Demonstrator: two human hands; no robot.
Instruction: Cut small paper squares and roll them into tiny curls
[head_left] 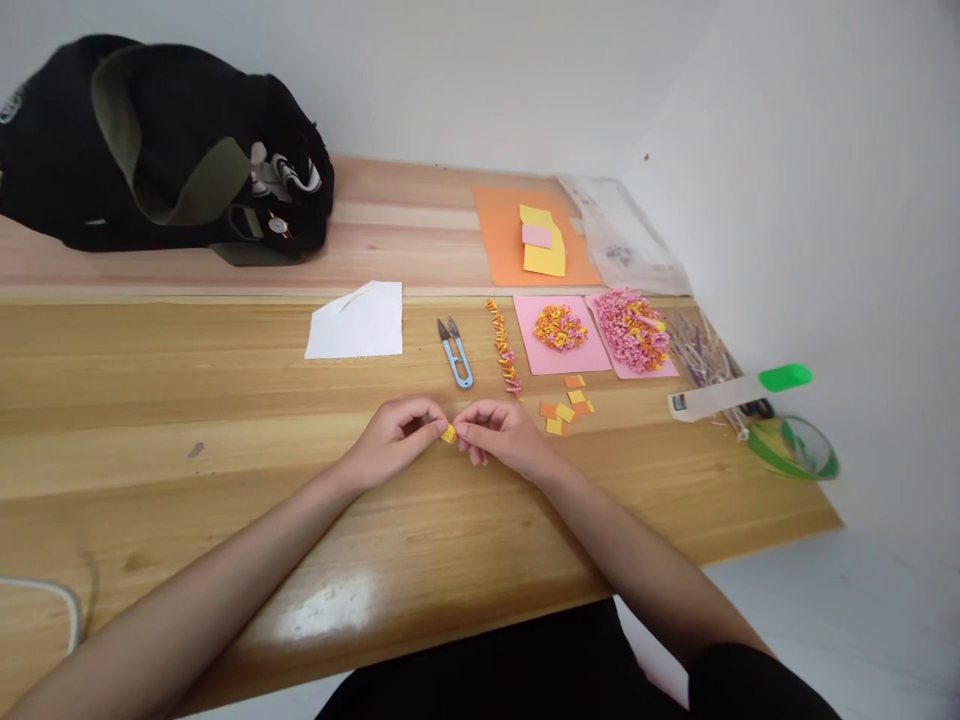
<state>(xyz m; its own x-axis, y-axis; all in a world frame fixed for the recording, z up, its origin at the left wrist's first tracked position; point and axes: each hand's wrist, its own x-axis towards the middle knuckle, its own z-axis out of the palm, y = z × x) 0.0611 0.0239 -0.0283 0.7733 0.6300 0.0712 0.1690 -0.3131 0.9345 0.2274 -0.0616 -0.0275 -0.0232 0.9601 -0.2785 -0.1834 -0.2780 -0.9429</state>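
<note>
A small yellow paper piece is pinched between the fingertips of my left hand and my right hand, low over the wooden table. Both hands are closed, thumbs against forefingers. Beyond them lie blue-handled thread snips, blades pointing away. A row of small orange, yellow and pink rolled bits runs just right of the snips. Several cut yellow and orange paper pieces are scattered to the right of my right hand.
Pink sheets carry a small pile and a larger pile of coloured bits. White paper lies left, an orange sheet behind. A black bag stands back left; a green-ended strip and green tape roll lie right.
</note>
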